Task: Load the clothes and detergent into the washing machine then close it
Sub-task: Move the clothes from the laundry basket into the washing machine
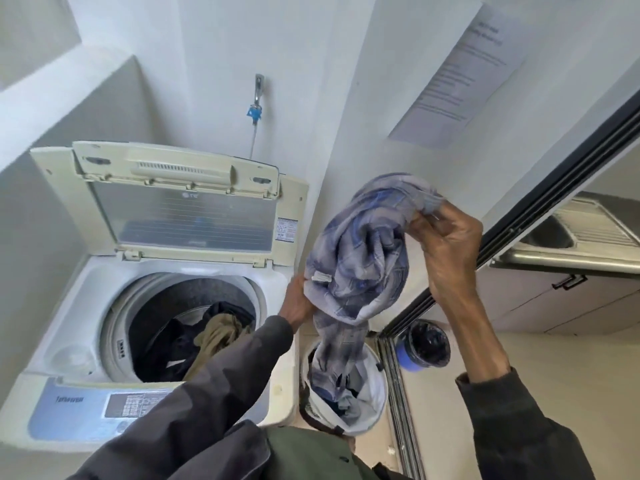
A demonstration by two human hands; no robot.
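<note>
Our right hand (446,244) is raised high and pinches the top of one blue plaid shirt (360,251). Our left hand (298,303) grips its lower fold, and its tail trails into one white laundry basket (376,389) on the floor. Beside it, one washing machine (69,306) stands against white walls with its lid (183,216) up and two garments (218,336) in its drum.

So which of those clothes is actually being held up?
The blue-grey checked shirt, gripped by the left hand and right hand, its tail trailing into the laundry basket. The olive garment and dark garment lie in the washer drum.
</note>
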